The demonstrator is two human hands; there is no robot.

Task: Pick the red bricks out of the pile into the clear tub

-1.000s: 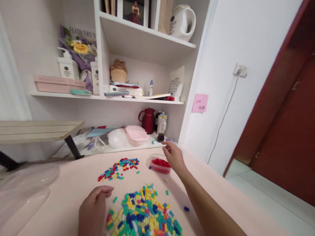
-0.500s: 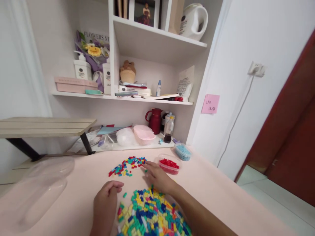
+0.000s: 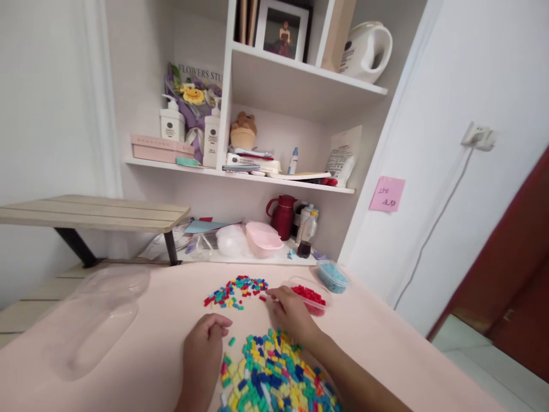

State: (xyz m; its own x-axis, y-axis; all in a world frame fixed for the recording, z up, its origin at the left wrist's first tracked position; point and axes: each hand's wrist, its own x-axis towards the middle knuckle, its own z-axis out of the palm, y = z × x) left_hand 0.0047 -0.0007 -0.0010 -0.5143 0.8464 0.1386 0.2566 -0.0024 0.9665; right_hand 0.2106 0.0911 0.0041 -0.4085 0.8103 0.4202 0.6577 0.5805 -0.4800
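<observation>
My right hand [image 3: 294, 313] reaches over the pink tabletop with its fingers stretched out and apart. Its fingertips are beside a small red brick [image 3: 262, 298] at the edge of a smaller spread of mixed toy bricks [image 3: 227, 294]. Closed, with thumb and fingers pressed together, my left hand [image 3: 203, 346] rests at the left; whatever it may hold is hidden. Between my forearms lies a large pile of colourful bricks [image 3: 274, 372], partly covered by my right arm. A clear tub of red bricks [image 3: 309, 298] stands just beyond my right hand.
A tub of light blue bricks [image 3: 332, 277] stands at the far right. Clear plastic containers [image 3: 103, 320] lie at the left. Behind the table are a pink bowl [image 3: 263, 237], a dark red jug [image 3: 283, 217] and a bottle [image 3: 306, 237]. A slatted stand [image 3: 94, 212] is at the left.
The view has swung left, so everything sits further right. My right fingers have shifted slightly on the table, and a red brick now shows beside them where a green one was.
</observation>
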